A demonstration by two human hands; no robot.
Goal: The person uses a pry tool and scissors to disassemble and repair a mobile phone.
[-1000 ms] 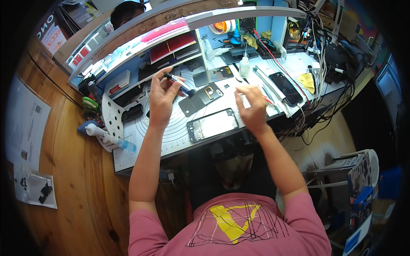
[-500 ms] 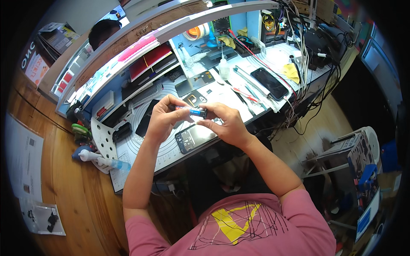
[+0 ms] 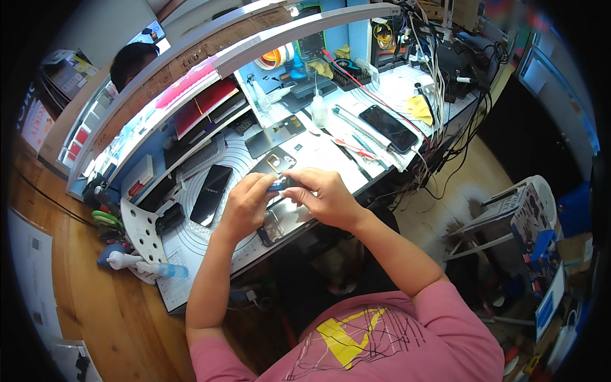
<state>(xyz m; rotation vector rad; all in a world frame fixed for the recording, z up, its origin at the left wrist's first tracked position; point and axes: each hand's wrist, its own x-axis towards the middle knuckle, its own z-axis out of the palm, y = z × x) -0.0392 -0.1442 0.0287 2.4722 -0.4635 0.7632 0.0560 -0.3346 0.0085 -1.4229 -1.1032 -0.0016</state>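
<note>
The person wears a dusty-pink shirt (image 3: 439, 360); its left sleeve (image 3: 219, 358) and right sleeve (image 3: 449, 312) are short and plain. The chest carries an angular yellow print (image 3: 337, 340), crossed by thin dark and pale lines (image 3: 389, 337). The lower garment (image 3: 375, 274) is dark, its detail lost in shadow. Left hand (image 3: 245, 207) and right hand (image 3: 331, 198) are bare.

A narrow strip of desk (image 3: 191, 245) separates the left hand (image 3: 245, 207) from the black smartphone (image 3: 210, 194). Ahead of the right hand (image 3: 329, 198), a dropper bottle (image 3: 319, 113) obstructs.

The phone frame (image 3: 287, 223) is gleaming like metal, the phone (image 3: 211, 193) is looking smooth and glossy, the floor (image 3: 121, 312) is showing grained wood.
</note>
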